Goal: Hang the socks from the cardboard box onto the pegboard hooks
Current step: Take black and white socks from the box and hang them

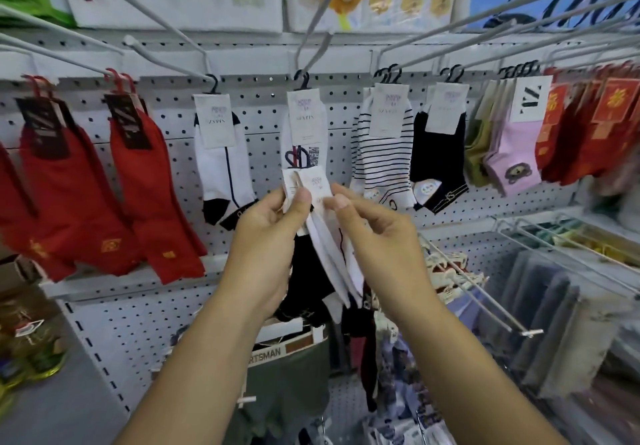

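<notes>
My left hand (273,233) grips a bunch of sock pairs (322,254), white ones in front and a black one behind, with white paper tags at the top. My right hand (367,226) pinches the front white sock just below its tag (317,185). Both hands are held in front of the grey pegboard (166,122). Straight above them a white sock with a dark emblem (304,133) hangs on a long hook (313,29). A white and black sock (221,164) hangs to the left, a striped sock (384,153) to the right. The cardboard box is not in view.
Red socks (114,195) hang at the left. A black sock (436,157), pink socks (516,157) and more red ones (588,133) hang at the right. Long hook arms jut out overhead. A lower hook (474,288) and packaged goods sit below right.
</notes>
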